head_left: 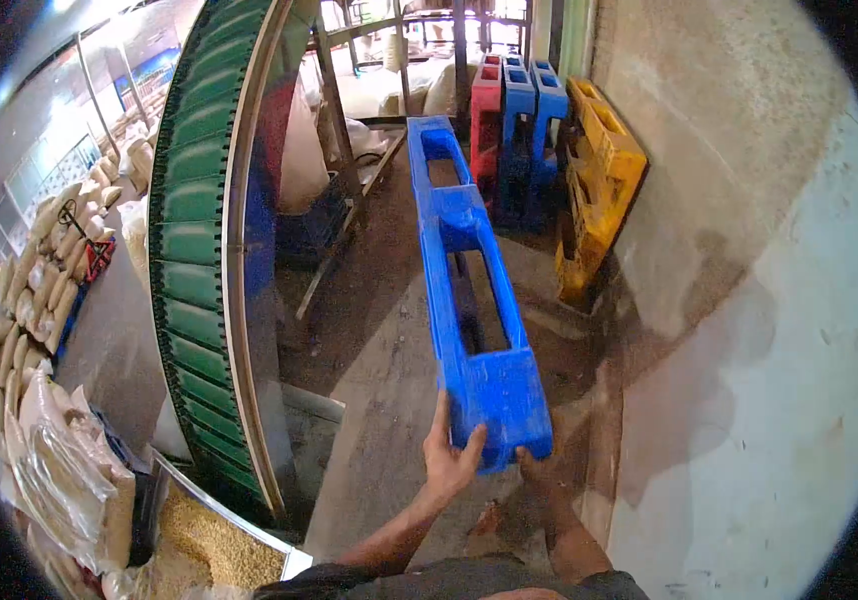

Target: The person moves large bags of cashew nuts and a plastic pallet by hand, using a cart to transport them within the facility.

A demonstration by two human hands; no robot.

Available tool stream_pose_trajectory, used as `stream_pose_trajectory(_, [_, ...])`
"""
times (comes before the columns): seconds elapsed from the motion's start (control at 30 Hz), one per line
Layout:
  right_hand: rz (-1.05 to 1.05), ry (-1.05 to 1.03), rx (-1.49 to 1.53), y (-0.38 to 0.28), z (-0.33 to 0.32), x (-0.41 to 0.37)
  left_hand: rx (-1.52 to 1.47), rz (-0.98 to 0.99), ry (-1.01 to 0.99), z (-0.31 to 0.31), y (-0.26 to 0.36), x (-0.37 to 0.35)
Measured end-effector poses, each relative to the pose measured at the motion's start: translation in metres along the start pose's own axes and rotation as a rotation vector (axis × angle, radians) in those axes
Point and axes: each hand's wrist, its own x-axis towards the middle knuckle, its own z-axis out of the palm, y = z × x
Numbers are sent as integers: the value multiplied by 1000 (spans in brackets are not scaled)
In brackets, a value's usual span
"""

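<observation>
Blue plastic pallet (pixel 469 290) is held on edge, with your left hand (pixel 446 462) and right hand (pixel 537 468) both curled tight round its near end, so it seems picked up, yet well apart from the upright pallets (pixel 599 170) against the wall (pixel 749 300) beyond your hands.

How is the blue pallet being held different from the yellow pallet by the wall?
The blue pallet is blue, the yellow pallet yellow. The left hand and right hand grip the blue pallet at its near end; the yellow pallet leans on the wall, untouched. The blue pallet is nearer the camera than the yellow pallet. Both stand on edge and have open slots.
</observation>
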Motion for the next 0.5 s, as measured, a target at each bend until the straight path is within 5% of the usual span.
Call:
stream_pose_trajectory(0.1, [-41,15,-217,60,-12,33,55,8,-25,2,-23,35])
stream_pose_trajectory(0.2, [-88,-20,-187,40,10,68,129,-11,-50,-7,-29,70])
stream_pose_trajectory(0.3, [-259,-134,-681,62,15,129,78,-53,-24,4,-31,130])
stream_pose_trajectory(0.4, [-241,-78,-448,127,23,155,35,-114,5,-2,-34,183])
stream_pose_trajectory(0.5, [-86,-140,-278,104,70,226,-61,-77,20,-8,-50,249])
